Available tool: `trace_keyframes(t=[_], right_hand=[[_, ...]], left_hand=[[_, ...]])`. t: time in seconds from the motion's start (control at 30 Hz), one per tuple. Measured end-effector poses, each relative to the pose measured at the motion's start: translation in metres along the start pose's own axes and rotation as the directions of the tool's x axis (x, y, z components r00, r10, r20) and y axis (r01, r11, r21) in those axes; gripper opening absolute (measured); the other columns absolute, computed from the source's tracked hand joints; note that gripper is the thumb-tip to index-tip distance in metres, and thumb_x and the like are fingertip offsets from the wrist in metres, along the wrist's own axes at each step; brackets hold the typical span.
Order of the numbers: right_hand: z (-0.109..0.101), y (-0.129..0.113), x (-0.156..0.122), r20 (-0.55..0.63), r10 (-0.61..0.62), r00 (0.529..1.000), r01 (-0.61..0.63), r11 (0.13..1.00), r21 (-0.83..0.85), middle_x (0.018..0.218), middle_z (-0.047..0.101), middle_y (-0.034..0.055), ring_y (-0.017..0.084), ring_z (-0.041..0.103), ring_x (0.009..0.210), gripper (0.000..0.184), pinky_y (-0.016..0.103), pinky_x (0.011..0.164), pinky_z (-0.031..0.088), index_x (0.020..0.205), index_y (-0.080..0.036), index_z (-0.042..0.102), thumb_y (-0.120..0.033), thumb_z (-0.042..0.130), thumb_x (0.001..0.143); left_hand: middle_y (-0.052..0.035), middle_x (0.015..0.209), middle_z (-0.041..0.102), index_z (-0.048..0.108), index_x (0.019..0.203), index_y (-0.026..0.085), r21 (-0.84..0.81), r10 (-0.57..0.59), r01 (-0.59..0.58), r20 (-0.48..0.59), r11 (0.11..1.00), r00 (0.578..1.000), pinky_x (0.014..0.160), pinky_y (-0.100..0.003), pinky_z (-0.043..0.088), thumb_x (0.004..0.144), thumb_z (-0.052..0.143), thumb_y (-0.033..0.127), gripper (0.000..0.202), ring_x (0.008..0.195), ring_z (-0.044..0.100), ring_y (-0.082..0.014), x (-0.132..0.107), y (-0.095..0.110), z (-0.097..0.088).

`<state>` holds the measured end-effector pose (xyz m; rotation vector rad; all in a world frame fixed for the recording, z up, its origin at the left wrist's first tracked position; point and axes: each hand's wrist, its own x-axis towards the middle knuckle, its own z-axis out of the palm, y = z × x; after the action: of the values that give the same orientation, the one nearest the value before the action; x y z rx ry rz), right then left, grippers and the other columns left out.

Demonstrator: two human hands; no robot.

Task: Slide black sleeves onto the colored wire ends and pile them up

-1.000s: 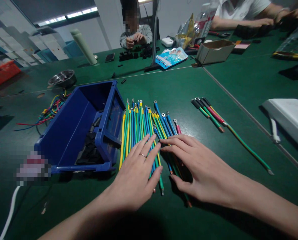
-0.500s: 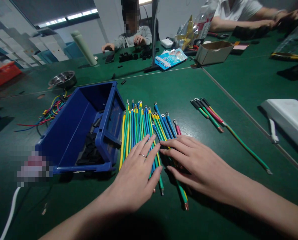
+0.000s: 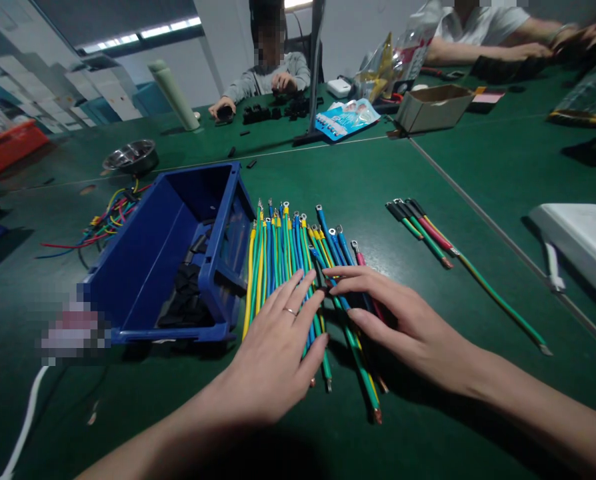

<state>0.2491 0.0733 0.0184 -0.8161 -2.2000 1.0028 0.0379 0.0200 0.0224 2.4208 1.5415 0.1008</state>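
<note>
Several cables [image 3: 281, 250] with ring terminals lie side by side on the green table, in blue, green and yellow, plus a red one [image 3: 361, 259]. My left hand [image 3: 283, 333], with a ring on one finger, lies flat over the lower part of the row, its fingers outstretched. To its right, my right hand [image 3: 398, 313] rests over the cables at the row's right side, fingers stretched and thumb apart. It hides parts of the blue and red cables. A green-yellow cable [image 3: 362, 380] runs out between the hands, its bare copper end towards me.
Left of the row stands a blue bin [image 3: 128, 280] holding black pieces. More cables with black sleeves [image 3: 418, 223] lie to the right, near a white device [image 3: 578, 240]. Behind are a metal bowl [image 3: 131, 157], a cardboard box [image 3: 434, 110] and two people working.
My right hand has lifted and curled slightly, its thumb moving right and up, so more of the green-yellow cables shows between the hands. My left hand stays over the row.
</note>
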Motion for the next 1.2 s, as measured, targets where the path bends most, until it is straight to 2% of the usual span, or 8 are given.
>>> trace_keyframes(t=[0.17,0.33,0.4,0.47,0.57,0.83,1.0,1.2], right_hand=[[-0.004,-0.002,0.003,-0.207,0.175,0.963,-0.133,0.971,0.2,0.113,0.071,0.0032,0.018,0.064,0.108,0.03,0.035,0.093,0.049,0.093,-0.025,0.067,-0.035,0.04,0.101],[-0.022,0.006,0.006,-0.563,0.161,0.81,-0.192,0.981,0.004,0.1,0.072,0.0045,0.021,0.066,0.095,0.026,0.038,0.084,0.05,0.078,-0.024,0.064,-0.035,0.049,0.096],[-0.028,0.013,0.008,-0.517,0.137,0.845,-0.239,0.961,-0.136,0.095,0.071,0.006,0.023,0.065,0.09,0.024,0.04,0.081,0.05,0.081,-0.023,0.064,-0.036,0.05,0.095],[-0.031,0.02,0.009,-0.361,0.12,0.925,-0.239,0.921,-0.307,0.091,0.069,0.007,0.022,0.063,0.085,0.024,0.039,0.077,0.048,0.082,-0.022,0.064,-0.035,0.049,0.095],[-0.033,0.026,0.01,-0.19,0.122,0.974,-0.197,0.873,-0.446,0.082,0.065,0.0068,0.022,0.057,0.079,0.028,0.039,0.074,0.044,0.077,-0.021,0.062,-0.034,0.047,0.096],[-0.038,0.027,0.007,-0.064,0.133,0.989,-0.143,0.751,-0.644,0.066,0.053,0.0045,0.022,0.047,0.075,0.03,0.037,0.068,0.038,0.067,-0.022,0.048,-0.031,0.044,0.095],[-0.024,0.025,0.005,-0.045,0.088,0.995,-0.098,0.845,-0.526,0.089,0.06,0.0073,0.024,0.048,0.089,0.006,0.04,0.075,0.043,0.091,-0.02,0.053,-0.022,0.048,0.093],[-0.012,0.022,0.006,-0.027,0.051,0.998,-0.058,0.897,-0.438,0.092,0.06,0.0071,0.023,0.049,0.09,0.007,0.041,0.076,0.047,0.093,-0.023,0.05,-0.02,0.044,0.095]], left_hand=[[-0.0076,0.163,0.021,0.038,0.147,0.018,-0.021,-0.001,0.001,-0.008,1.0,1.0,0.12,-0.05,0.027,0.1,0.042,0.035,0.051,0.151,0.016,-0.0248,-0.001,0.0,-0.001],[-0.0071,0.163,0.02,0.034,0.149,0.019,-0.044,0.002,-0.002,-0.007,0.999,1.0,0.12,-0.052,0.026,0.1,0.041,0.036,0.052,0.151,0.015,-0.0249,-0.001,-0.001,-0.001],[-0.0072,0.163,0.019,0.034,0.149,0.019,-0.043,0.003,-0.003,-0.009,0.999,1.0,0.12,-0.052,0.026,0.1,0.041,0.036,0.052,0.151,0.014,-0.025,-0.002,-0.001,-0.001],[-0.0073,0.163,0.019,0.034,0.149,0.019,-0.039,0.005,-0.005,-0.009,0.999,1.0,0.12,-0.052,0.027,0.101,0.041,0.036,0.052,0.151,0.014,-0.0249,-0.002,-0.001,-0.001],[-0.0078,0.163,0.019,0.034,0.149,0.019,-0.032,0.002,-0.002,-0.006,0.999,1.0,0.12,-0.052,0.027,0.101,0.041,0.037,0.052,0.151,0.014,-0.0251,-0.002,0.0,-0.002],[-0.0088,0.163,0.02,0.035,0.149,0.018,-0.033,0.0,0.0,-0.007,0.999,1.0,0.119,-0.052,0.027,0.101,0.041,0.036,0.052,0.151,0.015,-0.0255,-0.001,0.001,-0.003],[-0.0093,0.163,0.019,0.029,0.152,0.017,-0.03,0.007,-0.007,-0.01,1.0,1.0,0.119,-0.052,0.028,0.101,0.041,0.036,0.056,0.151,0.015,-0.0252,-0.002,0.001,-0.002],[-0.0062,0.164,0.017,0.024,0.154,0.025,-0.054,-0.005,0.004,-0.006,0.999,1.0,0.119,-0.052,0.026,0.101,0.041,0.039,0.057,0.151,0.014,-0.0247,-0.003,0.0,-0.003]])
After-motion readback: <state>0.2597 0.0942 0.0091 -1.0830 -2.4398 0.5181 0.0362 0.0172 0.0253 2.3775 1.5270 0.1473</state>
